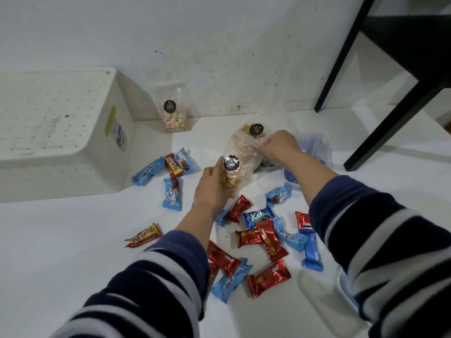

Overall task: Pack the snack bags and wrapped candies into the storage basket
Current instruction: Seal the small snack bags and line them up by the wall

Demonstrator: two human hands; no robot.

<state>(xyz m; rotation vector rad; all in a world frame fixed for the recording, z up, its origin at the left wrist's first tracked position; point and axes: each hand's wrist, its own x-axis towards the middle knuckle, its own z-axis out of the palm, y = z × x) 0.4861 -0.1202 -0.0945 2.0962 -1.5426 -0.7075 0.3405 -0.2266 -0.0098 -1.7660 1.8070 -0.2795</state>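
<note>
Here, my left hand (211, 189) grips a clear snack bag (234, 164) by its base while my right hand (277, 145) pinches its top (candies (258, 237) lie scattered below); next, carrying it left into the white basket (61, 132).

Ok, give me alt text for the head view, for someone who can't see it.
Two hands lift a clear plastic snack bag of golden nuts over a white floor: the left hand grips its filled bottom, the right hand pinches its top edge. Red and blue wrapped candies lie scattered below, and the white perforated plastic storage basket sits left, beside a clear bag of pastel sweets.
</note>
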